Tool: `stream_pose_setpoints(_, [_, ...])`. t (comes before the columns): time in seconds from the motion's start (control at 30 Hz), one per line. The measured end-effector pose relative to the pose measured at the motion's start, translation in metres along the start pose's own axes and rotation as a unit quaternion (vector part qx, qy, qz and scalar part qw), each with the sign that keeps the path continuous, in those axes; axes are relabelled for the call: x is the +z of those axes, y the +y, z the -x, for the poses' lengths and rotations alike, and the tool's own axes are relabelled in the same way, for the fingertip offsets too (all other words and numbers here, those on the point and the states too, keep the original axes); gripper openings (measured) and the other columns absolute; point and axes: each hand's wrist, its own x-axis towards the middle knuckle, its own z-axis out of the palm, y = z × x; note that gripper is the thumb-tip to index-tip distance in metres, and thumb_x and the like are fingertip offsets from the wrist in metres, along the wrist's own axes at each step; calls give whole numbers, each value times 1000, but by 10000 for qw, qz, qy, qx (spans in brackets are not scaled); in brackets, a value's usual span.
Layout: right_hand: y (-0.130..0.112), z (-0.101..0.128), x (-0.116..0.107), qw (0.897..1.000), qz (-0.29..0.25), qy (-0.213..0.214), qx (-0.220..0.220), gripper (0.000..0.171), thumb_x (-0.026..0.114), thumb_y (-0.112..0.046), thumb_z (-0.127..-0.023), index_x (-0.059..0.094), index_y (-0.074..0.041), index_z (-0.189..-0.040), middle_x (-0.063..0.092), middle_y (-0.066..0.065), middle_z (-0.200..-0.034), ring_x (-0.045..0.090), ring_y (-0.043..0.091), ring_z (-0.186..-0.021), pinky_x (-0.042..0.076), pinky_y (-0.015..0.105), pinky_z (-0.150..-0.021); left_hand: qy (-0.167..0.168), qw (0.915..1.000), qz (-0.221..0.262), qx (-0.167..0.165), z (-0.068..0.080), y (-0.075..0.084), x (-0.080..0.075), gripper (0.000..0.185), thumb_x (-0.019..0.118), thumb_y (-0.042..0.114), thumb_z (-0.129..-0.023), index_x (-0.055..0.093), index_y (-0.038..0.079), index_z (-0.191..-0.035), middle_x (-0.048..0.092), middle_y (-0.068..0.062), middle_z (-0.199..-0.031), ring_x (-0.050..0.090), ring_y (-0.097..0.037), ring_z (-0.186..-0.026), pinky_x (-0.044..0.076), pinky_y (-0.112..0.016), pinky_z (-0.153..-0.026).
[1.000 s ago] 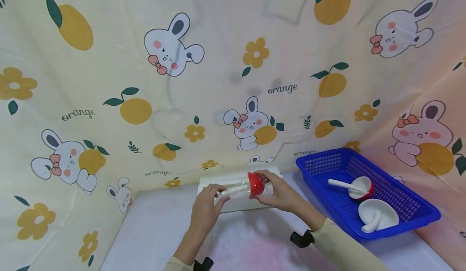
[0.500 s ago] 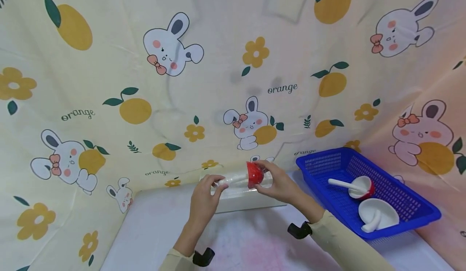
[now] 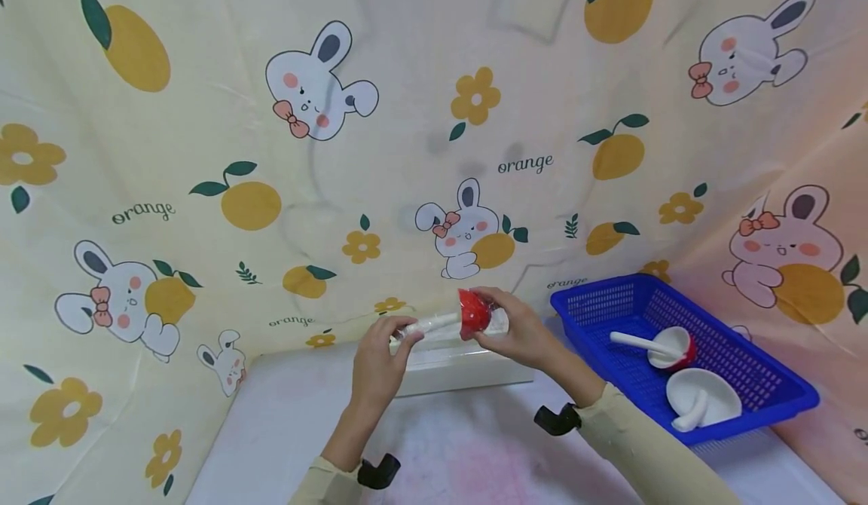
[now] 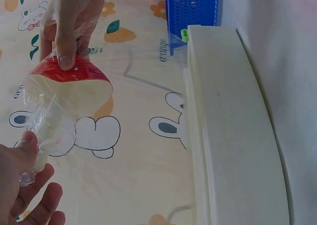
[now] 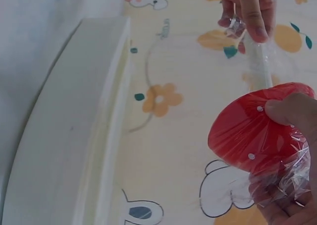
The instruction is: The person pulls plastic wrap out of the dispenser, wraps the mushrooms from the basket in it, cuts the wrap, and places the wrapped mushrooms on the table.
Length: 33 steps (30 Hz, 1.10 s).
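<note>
Nearest me, short of the white box (image 3: 468,375), my cream left sleeve (image 3: 325,484) and right sleeve (image 3: 644,445) come in, with a black fitting (image 3: 380,472) at the left wrist and another black fitting (image 3: 557,420) at the right. My left hand (image 3: 376,350), at the box's left part, has thumb and fingers clamped on the handle end of a spoon. My right hand (image 3: 518,335), at the box's right part, pinches the bowl, my thumb pressed on its red outside.

The spoon (image 3: 473,313) is held up over the box, lying nearly level, its handle toward the box's left and its bowl toward the right. Clear film (image 4: 42,106) is wrapped round it; the bowl is pale inside, and white dots mark the red.

The box rests on a white table (image 3: 271,414). A small green piece (image 4: 184,35) shows at its right end. To the right of the box is a blue basket (image 3: 762,350), holding a red-backed spoon (image 3: 680,348) and a white spoon (image 3: 719,399). Behind the box rises a cream cloth (image 3: 380,158) printed with rabbits, flowers and oranges.
</note>
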Motion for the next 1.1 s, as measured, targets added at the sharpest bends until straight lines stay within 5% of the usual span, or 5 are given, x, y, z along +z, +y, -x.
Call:
stream_pose_setpoints(0.23, [-7,6,-3,9999,152,-68,-30,80,94,-14,-83,55,-13,-153,68,6,-140,66,23,-117,62,45,-94,-13,9998,194,41,4,2,-5,24,84,26,-94,77,17,-115,72,5,-107,64,-15,-92,55,-38,-79])
stream_pose_setpoints(0.43, [-9,21,-2,9993,212,-291,39,79,95,-21,-83,56,-14,-152,69,5,-136,67,23,-116,62,44,-93,-486,9976,294,-394,16,4,-10,24,85,27,-94,77,19,-114,71,7,-106,63,-14,-95,57,-40,-83])
stream_pose_setpoints(0.77, [0,58,12,9974,86,-689,214,78,98,-31,-81,57,-21,-147,63,-4,-137,63,14,-116,60,39,-97,-1235,9902,344,-551,50,-11,-2,21,86,28,-94,75,23,-111,69,14,-101,64,-8,-91,55,-35,-82])
stream_pose_setpoints(1.1, [29,89,45,9963,-196,-504,-664,76,98,-9,-78,58,-5,-143,65,3,-128,66,15,-110,61,37,-92,-1541,9870,149,-430,76,-28,15,19,88,24,-91,73,23,-103,71,13,-97,65,-13,-88,50,-26,-74])
